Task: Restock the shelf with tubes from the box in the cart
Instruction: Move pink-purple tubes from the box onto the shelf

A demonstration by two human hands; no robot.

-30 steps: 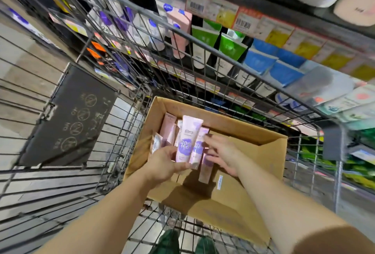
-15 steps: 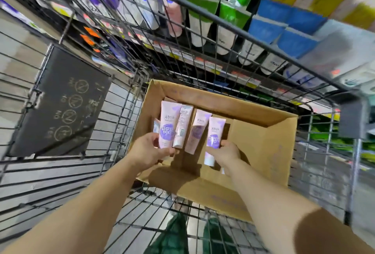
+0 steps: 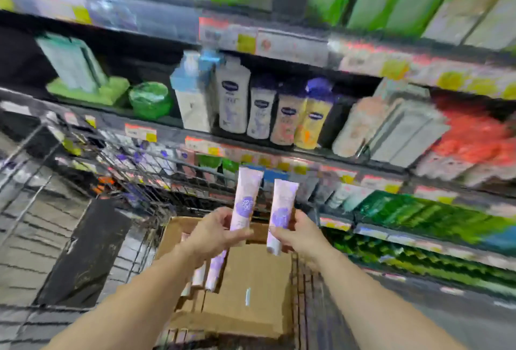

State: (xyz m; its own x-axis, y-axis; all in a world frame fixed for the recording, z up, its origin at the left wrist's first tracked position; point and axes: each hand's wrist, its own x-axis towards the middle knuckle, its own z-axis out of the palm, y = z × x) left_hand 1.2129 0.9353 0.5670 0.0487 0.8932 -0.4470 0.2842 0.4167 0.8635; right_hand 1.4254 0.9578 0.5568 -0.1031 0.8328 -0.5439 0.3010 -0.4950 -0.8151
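Above the cardboard box (image 3: pixel 251 288) in the wire cart (image 3: pixel 117 171), the left hand (image 3: pixel 212 233) grips several pink-and-purple tubes (image 3: pixel 245 201) and the right hand (image 3: pixel 300 233) grips one tube (image 3: pixel 282 210). They look light, soft-bodied and slick; holding near the stiffer cap end seems safest. Blurred shelf (image 3: pixel 279 151) beyond.

Shop aisle, blurred: lotion bottles (image 3: pixel 284 115) w/ price tags (image 3: pixel 141 132), grey floor (image 3: pixel 435 310).
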